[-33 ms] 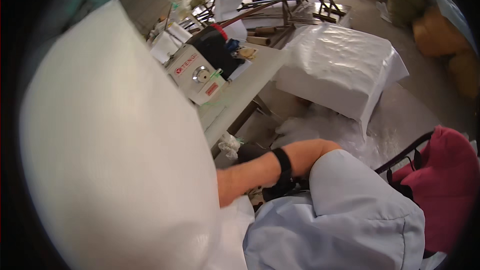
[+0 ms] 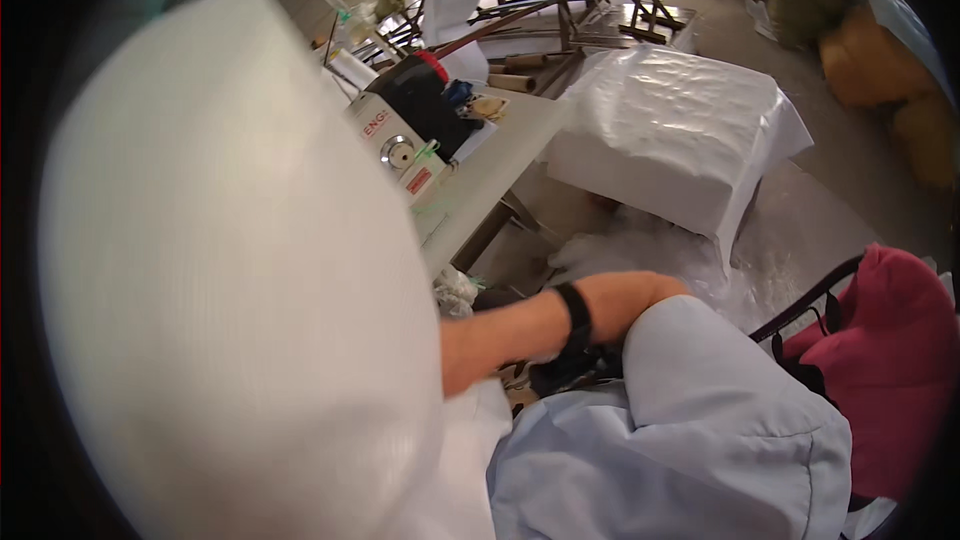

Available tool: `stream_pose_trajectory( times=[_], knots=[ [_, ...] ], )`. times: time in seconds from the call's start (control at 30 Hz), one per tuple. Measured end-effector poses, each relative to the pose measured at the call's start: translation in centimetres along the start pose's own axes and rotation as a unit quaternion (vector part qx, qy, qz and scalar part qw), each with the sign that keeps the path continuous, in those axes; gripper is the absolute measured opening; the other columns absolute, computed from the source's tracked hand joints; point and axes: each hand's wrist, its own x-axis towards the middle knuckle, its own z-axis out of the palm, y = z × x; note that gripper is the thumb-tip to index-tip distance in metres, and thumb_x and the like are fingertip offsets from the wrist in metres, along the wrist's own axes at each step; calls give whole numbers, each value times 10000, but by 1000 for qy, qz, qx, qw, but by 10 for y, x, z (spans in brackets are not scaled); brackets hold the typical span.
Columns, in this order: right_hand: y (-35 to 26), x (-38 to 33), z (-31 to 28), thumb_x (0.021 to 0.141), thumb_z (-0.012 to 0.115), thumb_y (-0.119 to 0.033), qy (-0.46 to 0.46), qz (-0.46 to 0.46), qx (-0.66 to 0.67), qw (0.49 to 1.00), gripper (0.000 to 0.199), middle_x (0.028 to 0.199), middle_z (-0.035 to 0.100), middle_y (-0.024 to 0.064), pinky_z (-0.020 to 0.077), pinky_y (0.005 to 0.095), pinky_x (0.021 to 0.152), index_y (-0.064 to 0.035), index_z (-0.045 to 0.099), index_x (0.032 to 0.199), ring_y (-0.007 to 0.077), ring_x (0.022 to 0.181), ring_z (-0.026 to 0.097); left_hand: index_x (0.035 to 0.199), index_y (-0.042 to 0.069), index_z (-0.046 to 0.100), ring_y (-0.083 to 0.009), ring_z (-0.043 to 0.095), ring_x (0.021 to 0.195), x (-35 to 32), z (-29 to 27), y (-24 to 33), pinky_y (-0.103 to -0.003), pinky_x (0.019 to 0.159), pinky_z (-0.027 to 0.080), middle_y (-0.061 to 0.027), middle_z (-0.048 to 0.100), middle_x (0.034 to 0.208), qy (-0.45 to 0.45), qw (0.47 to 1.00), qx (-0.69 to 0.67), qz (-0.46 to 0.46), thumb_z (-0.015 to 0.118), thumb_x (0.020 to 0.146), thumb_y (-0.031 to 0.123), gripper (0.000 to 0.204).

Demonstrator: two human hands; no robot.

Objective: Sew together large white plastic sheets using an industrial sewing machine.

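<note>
A large translucent white sheet, which looks like plastic or woven bag material (image 2: 240, 260), rises close in front of me and fills the left side. From the right, my bare right forearm (image 2: 510, 337), with a black band around it, reaches behind this sheet. My right hand and its fingers are hidden there, so its grip does not show. My left hand is out of sight. Just beyond the sheet stands a sewing machine (image 2: 398, 148) on a pale worktable (image 2: 490, 180), partly covered by the sheet's edge.
A stack wrapped in shiny white sheeting (image 2: 670, 110) stands right of the table, with crumpled clear plastic (image 2: 640, 245) below. A dark pink cloth (image 2: 890, 370) hangs over a chair at right. Farther back are a roll stand (image 2: 570, 0) and orange-brown sacks (image 2: 870, 60).
The white sheet's edge has shifted slightly right and covers more of the sewing machine. My right forearm has moved a little up and to the right.
</note>
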Motion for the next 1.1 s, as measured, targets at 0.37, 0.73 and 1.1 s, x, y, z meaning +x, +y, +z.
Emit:
stream_pose_trajectory(
  times=[0.37,0.73,1.1],
  knots=[
    [-60,-227,-361,923,529,-221,312,366,-384,788,339,1137,646,156,502,428,875,-8,630,1166,303,1037,613,1113,-37,660,-209,695,907,79,56,-24,-335,874,536,-138,712,979,-111,964,-230,-78,544,990,242,325],
    [-67,-437,-502,953,499,-208,464,456,-653,387,324,1131,649,148,536,383,798,-6,638,1164,267,997,635,1156,-17,635,-195,706,894,-118,66,-153,-307,815,568,-134,716,983,-130,880,-187,-418,599,972,251,327],
    [212,-236,-166,997,431,-142,116,252,-177,944,292,1148,661,127,480,354,950,-21,666,1120,245,1053,622,1051,-57,660,-152,692,778,-197,67,-185,-250,727,556,-97,708,922,-63,835,-222,-500,656,917,161,256]
  ],
)
